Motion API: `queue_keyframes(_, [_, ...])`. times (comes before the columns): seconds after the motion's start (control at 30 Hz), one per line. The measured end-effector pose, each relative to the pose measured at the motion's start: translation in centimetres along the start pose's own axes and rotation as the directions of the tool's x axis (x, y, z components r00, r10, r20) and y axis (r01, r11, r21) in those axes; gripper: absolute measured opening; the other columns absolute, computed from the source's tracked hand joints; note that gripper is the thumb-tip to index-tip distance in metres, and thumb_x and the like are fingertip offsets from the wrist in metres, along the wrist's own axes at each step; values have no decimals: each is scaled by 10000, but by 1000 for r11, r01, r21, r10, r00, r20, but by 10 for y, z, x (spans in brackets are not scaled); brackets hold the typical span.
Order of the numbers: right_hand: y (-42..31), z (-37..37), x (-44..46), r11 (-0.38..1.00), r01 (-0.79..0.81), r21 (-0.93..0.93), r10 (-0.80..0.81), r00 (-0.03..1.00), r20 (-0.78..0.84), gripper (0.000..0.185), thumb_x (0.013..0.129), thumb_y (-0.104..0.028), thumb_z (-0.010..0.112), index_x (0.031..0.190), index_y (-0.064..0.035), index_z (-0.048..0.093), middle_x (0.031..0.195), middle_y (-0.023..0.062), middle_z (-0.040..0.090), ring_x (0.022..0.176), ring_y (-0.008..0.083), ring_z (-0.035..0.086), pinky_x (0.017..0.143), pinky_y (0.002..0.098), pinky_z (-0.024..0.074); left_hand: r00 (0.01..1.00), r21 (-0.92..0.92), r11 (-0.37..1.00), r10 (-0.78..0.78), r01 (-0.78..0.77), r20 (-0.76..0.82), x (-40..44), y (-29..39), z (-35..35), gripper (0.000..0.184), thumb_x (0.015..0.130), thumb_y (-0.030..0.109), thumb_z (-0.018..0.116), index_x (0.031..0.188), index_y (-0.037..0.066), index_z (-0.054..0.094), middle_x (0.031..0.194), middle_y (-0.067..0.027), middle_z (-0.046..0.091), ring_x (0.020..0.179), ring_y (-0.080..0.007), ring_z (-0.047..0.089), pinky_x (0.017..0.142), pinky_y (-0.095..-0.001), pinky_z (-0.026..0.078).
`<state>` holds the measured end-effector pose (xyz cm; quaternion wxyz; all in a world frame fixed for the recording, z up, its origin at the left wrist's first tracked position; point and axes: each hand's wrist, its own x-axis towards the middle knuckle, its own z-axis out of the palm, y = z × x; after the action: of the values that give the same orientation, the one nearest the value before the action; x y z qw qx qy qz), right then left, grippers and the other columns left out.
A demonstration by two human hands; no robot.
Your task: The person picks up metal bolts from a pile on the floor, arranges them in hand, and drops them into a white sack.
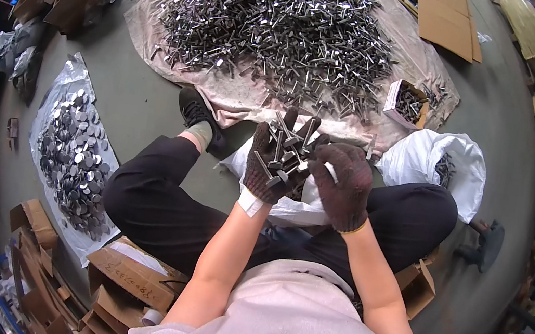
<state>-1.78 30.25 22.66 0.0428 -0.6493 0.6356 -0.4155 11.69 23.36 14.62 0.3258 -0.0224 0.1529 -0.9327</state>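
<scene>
My left hand (265, 175), in a dark knitted glove, is turned palm up with its fingers curled around several metal bolts (282, 150). The bolts lie crosswise in the palm with their shanks pointing different ways. My right hand (345, 187), gloved too, comes in from the right. Its thumb and fingers are bent together at the edge of these bolts; what sits between the fingertips is hidden. Below both hands, between my legs, a white woven sack (299, 212) lies partly covered by them.
A large heap of bolts (275, 23) covers a pinkish cloth (146, 28) ahead. A small box of bolts (407, 105) and another white sack (421, 159) stand right. Round metal discs (79, 156) lie on plastic sheeting at left. Cardboard boxes (134, 275) sit behind my left leg.
</scene>
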Motion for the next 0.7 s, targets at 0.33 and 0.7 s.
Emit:
queue_keyframes(0.33, [1,7,-20,974,127,-185,-102,985,139,384,650,-206,842,983,-109,677,910,79,652,852,320,623,770,447,499,1000,93,996,11,-9,-20,-5,-6,4,558,989,535,531,1482,280,478,1590,-151,347,1403,-457,381,1104,-621,382])
queue_keyframes(0.7, [4,-28,2,994,32,-100,-23,996,90,286,661,-99,833,894,-94,668,838,76,642,817,308,625,721,428,488,994,46,997,67,-63,-81,-9,-3,11,502,991,507,543,1437,277,531,1525,-175,438,1340,-466,469,1087,-635,415])
